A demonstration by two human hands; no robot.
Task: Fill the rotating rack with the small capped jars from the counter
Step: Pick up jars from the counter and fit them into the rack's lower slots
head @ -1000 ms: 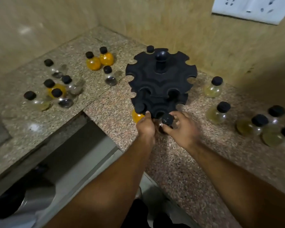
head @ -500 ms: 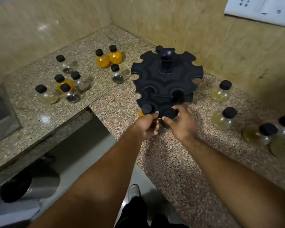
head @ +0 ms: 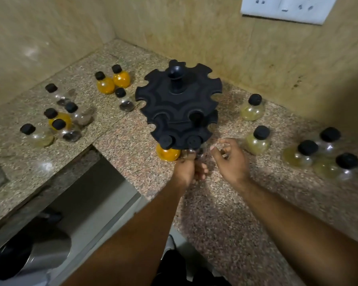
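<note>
Speckled bench (head: 225, 213) carries the rack (head: 178, 104). My left hand (head: 187, 168) pinches a clear jar (head: 194, 142) in a lower slot; right hand (head: 229, 159) hangs released. I'd seat its neck fully.

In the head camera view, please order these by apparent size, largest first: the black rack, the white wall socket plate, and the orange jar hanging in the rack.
1. Black rack
2. White wall socket plate, partly cut off by the frame, so its full size is unsure
3. Orange jar
</note>
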